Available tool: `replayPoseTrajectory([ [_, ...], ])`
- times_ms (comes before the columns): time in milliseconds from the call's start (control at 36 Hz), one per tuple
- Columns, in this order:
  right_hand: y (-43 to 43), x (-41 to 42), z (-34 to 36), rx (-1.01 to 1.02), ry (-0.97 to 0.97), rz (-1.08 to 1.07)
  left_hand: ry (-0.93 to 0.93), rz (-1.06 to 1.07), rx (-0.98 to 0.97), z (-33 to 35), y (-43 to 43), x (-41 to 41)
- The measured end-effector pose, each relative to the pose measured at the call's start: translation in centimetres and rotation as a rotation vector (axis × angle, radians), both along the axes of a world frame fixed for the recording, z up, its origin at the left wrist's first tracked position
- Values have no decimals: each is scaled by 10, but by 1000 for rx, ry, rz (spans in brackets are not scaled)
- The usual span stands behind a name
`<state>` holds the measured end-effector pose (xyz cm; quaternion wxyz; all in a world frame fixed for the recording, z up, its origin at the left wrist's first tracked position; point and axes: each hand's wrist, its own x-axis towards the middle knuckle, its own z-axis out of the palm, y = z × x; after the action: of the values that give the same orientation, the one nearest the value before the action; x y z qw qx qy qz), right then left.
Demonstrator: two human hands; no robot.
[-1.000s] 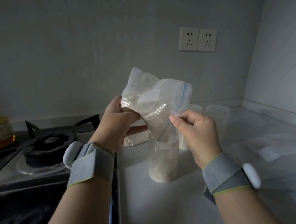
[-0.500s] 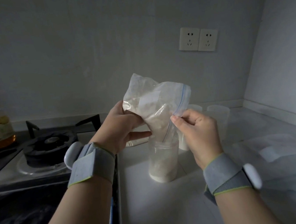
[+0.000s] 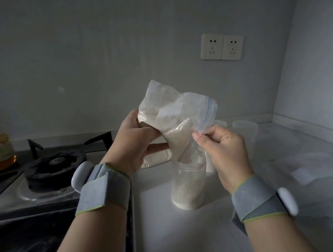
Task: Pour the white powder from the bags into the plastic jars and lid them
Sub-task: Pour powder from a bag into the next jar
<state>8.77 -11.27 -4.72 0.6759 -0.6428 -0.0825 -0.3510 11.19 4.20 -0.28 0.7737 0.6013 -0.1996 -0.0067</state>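
Head view | we clutch bag (image 3: 173, 112) high, left hand (image 3: 135, 142) fingers curled, tipping powder (image 3: 176, 142) | right hand (image 3: 225, 153) fingers pinch zip edge, aiming into jar (image 3: 188, 185)

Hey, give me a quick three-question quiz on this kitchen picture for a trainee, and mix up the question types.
1. True or false: the jar under the bag already holds some white powder.
2. Which hand pinches the bag's blue zip edge? A) left B) right C) neither
3. How many wall sockets are mounted above the counter?

Key: 1 true. 2 B, the right hand. 3 two.
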Motion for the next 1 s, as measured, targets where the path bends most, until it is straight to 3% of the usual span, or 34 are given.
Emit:
replayPoseTrajectory([
  [444,5,-3,3,58,-3,25,-22,19,-24,2,-1,1],
  [1000,7,-4,2,-37,-23,29,-9,52,-47,2,-3,-1],
])
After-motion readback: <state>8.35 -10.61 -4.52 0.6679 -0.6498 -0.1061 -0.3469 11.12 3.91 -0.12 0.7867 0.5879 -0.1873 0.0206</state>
